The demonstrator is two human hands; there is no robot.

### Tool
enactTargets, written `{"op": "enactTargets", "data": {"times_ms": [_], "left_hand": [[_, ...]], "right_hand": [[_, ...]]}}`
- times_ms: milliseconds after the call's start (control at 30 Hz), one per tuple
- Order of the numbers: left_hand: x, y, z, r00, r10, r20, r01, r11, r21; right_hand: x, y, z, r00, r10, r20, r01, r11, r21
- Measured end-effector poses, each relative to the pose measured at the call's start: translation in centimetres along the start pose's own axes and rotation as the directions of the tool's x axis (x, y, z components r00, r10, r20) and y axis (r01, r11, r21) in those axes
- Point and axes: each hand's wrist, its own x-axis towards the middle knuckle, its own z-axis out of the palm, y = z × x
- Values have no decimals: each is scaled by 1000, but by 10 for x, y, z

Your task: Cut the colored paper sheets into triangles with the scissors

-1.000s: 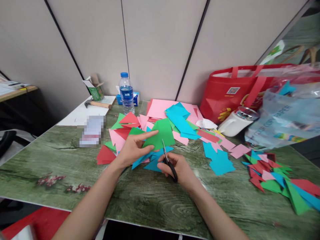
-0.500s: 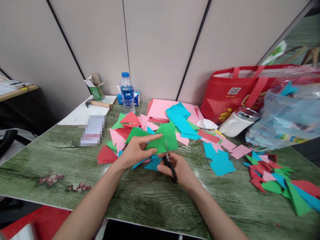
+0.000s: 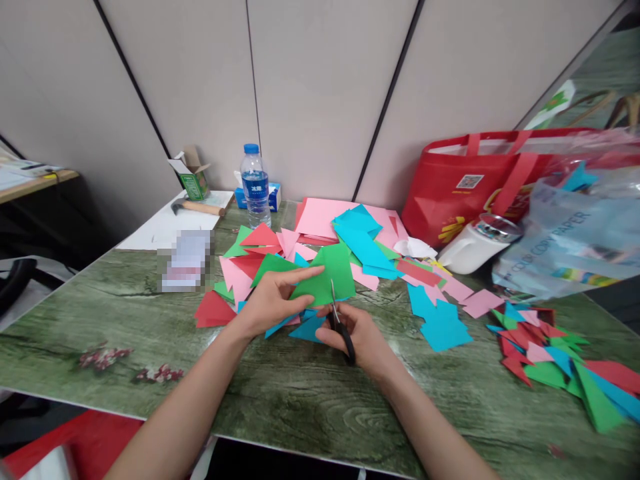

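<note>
A sheet of green paper (image 3: 339, 270) is pinched between the thumb and fingers of my left hand (image 3: 273, 301), above the middle of the table. My right hand (image 3: 356, 333) grips black-handled scissors (image 3: 345, 340) from below and to the right. The scissor blades point up and away from me and lie across the lower part of the green paper. Under and behind my hands are loose paper pieces, among them a red piece (image 3: 215, 311), a pink piece (image 3: 235, 279) and blue sheets (image 3: 367, 250).
A water bottle (image 3: 256, 190), a tissue box (image 3: 274, 197) and a hammer (image 3: 200, 208) stand or lie at the back left. Right of centre are blue scraps (image 3: 443, 323), a white mug (image 3: 473, 248), a red bag (image 3: 440, 183) and a heap of cut paper (image 3: 550, 353).
Almost nothing differs. The scissors and my right hand have shifted very slightly; the green paper stays in my left hand.
</note>
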Motion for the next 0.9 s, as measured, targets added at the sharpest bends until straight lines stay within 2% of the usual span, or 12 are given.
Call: {"op": "enactTargets", "data": {"times_ms": [433, 900], "left_hand": [[-1, 1, 1, 1000, -16, -4, 16, 1000, -6], [0, -1, 0, 1000, 9, 11, -9, 1000, -16]], "right_hand": [[1, 3, 1, 998, 43, -42, -44, 998, -35], [1, 2, -2, 1000, 6, -1, -6, 1000, 7]]}}
